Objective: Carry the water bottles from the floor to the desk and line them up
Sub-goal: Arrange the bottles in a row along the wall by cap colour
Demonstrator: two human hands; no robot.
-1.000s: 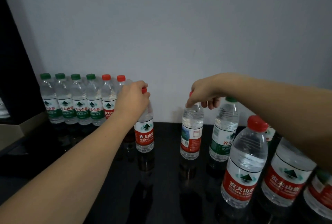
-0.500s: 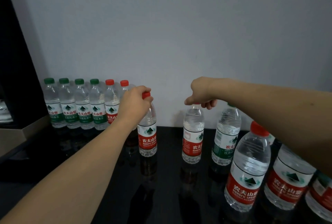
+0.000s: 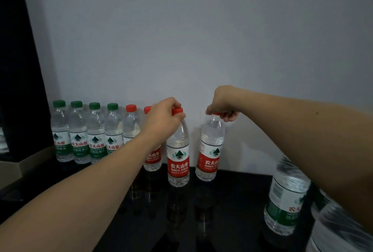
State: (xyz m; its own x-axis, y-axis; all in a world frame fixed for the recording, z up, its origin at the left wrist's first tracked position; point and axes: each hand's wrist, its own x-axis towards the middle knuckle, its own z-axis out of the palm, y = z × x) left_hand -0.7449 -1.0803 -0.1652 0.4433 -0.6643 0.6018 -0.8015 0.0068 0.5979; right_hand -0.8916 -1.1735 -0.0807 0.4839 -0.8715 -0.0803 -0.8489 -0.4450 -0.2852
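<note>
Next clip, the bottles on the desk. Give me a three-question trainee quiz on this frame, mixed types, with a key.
1. True or false: the left hand grips a green-capped bottle.
2. How many green-capped bottles stand in the row along the wall?
3. The right hand holds its red-label bottle by: A) the label B) the cap C) the base.

Key: 1 false, its bottle has a red cap; 2 four; 3 B.

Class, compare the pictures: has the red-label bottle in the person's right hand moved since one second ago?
Yes. The red-label bottle held by the right hand has moved left toward the row against the wall, closing most of the gap to the left hand's bottle.
</note>
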